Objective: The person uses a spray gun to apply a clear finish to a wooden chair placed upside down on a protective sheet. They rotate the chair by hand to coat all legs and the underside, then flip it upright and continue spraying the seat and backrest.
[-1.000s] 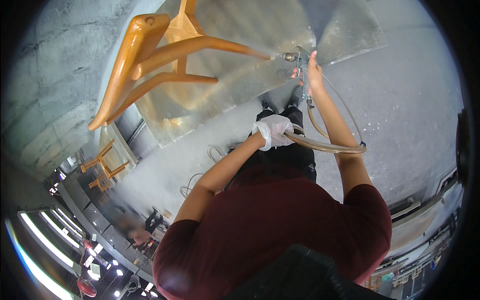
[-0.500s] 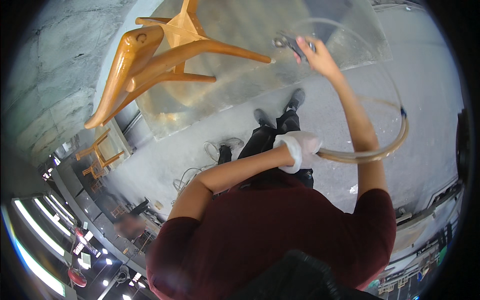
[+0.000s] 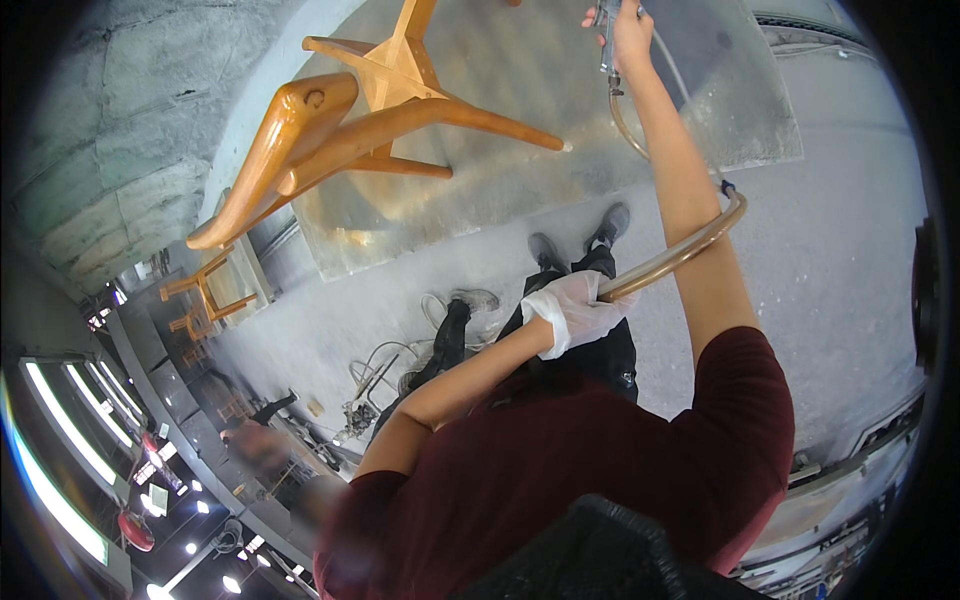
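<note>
At the far edge of the view, my right hand (image 3: 632, 42) grips a metal spray gun (image 3: 607, 48), arm stretched forward. A clear and amber hose (image 3: 690, 248) runs from the gun, bends across my right forearm and reaches my left hand (image 3: 578, 308). That hand wears a thin white plastic glove and is closed around the hose in front of my body. Left of the gun stands a glossy orange-brown wooden chair (image 3: 345, 170) with splayed legs. Part of it is cut off by the top of the view.
Under the chair is a wide, stained grey sheet or platform (image 3: 480, 205). Behind me on the left, another person's leg (image 3: 452, 330) stands beside loose looped hoses (image 3: 380, 360). More wooden chairs (image 3: 210, 300) are at far left. A stone-like wall (image 3: 130, 130) rises beyond the chair.
My right hand has moved the spray gun up and farther away. My left hand has shifted slightly left and down with the hose. The hose loop has drawn in against my right forearm.
</note>
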The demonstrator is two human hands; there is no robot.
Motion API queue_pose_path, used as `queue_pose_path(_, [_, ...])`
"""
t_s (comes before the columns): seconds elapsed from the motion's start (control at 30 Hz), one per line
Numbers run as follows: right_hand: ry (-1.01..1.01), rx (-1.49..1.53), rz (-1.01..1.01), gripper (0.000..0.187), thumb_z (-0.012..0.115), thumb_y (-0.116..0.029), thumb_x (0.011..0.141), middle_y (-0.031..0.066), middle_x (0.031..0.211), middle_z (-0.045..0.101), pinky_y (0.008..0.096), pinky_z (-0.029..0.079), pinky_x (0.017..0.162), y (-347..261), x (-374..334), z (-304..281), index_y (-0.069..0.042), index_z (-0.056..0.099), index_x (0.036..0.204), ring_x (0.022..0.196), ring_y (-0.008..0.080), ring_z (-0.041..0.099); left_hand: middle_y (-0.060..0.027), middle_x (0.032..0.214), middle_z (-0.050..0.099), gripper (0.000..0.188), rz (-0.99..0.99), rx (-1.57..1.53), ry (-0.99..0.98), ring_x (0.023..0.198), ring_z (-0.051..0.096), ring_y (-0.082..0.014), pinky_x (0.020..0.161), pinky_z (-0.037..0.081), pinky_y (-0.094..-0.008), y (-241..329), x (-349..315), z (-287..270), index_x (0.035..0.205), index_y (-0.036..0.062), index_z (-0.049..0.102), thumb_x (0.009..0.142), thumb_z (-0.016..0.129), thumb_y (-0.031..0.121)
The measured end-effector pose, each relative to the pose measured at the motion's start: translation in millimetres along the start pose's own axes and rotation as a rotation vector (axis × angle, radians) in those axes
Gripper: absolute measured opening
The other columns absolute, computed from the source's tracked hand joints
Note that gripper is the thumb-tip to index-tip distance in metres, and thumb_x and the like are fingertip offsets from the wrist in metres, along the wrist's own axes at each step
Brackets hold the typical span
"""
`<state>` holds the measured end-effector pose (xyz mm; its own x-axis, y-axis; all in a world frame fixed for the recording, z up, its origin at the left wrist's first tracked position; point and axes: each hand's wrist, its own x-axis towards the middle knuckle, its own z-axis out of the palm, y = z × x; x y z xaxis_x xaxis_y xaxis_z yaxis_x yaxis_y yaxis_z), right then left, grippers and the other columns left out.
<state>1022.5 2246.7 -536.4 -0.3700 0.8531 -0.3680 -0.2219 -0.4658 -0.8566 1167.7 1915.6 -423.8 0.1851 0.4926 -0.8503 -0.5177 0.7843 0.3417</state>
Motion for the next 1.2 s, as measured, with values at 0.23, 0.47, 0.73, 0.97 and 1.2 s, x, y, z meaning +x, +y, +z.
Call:
queue_pose_path(0.23, [0.099, 0.091, 0.158, 0.077, 0.030, -0.070, 0.101, 0.0120, 0.073, 0.069, 0.0307, 0.042, 0.046, 65.4, 1.2, -76.7, -0.001, 0.061, 0.111, 0.063, 0.0236, 0.071, 0.0019, 0.071, 0.056, 0.031, -0.066, 0.499, 0.113, 0.067, 0.050, -0.0087, 0.062, 0.045, -0.0271, 15.8, -30.7, 12.7, 0.086, 0.0034, 0.064, 0.102, 0.057, 0.029])
queue_pose_path(0.47, [0.165, -0.087, 0.280, 0.076, 0.035, -0.075, 0.097, 0.0082, 0.073, 0.068, 0.0298, 0.041, 0.047, 90.6, -74.0, -165.5, -0.006, 0.066, 0.107, 0.065, 0.0203, 0.070, -0.0026, 0.068, 0.063, 0.027, 0.015, 0.731, -0.093, 0.068, 0.062, -0.0134, 0.064, 0.049, -0.0295, 35.6, -58.6, 31.7, 0.093, 0.0053, 0.073, 0.093, 0.069, 0.032])
queue_pose_path(0.73, [-0.212, -0.114, 0.576, 0.063, 0.047, -0.070, 0.097, 0.0040, 0.082, 0.067, 0.0243, 0.036, 0.048, 105.9, -280.8, -121.9, -0.010, 0.064, 0.108, 0.077, 0.0155, 0.068, -0.0127, 0.086, 0.072, 0.031, 0.107, 1.235, -0.376, 0.082, 0.070, -0.0320, 0.073, 0.052, -0.0429, 0.2, -101.1, 5.3, 0.092, 0.0088, 0.072, 0.087, 0.068, 0.039])
queue_pose_path(0.97, [-0.173, 0.266, 0.622, 0.063, 0.046, -0.071, 0.097, 0.0036, 0.072, 0.063, 0.0259, 0.033, 0.047, 225.6, -364.8, -15.9, -0.010, 0.062, 0.097, 0.067, 0.0167, 0.067, -0.0140, 0.086, 0.072, 0.033, 0.190, 1.355, -0.333, 0.082, 0.070, -0.0332, 0.074, 0.053, -0.0436, -61.8, -157.9, -93.1, 0.096, 0.0101, 0.074, 0.086, 0.065, 0.040])
queue_pose_path(1.2, [0.169, -0.023, 0.622, 0.066, 0.045, -0.071, 0.097, 0.0035, 0.073, 0.061, 0.0274, 0.036, 0.050, 293.7, -400.3, 13.9, -0.008, 0.061, 0.094, 0.067, 0.0170, 0.064, -0.0122, 0.081, 0.072, 0.036, 0.120, 1.294, -0.209, 0.079, 0.071, -0.0320, 0.072, 0.054, -0.0419, -109.2, -221.7, -176.1, 0.091, 0.0118, 0.077, 0.087, 0.066, 0.045])
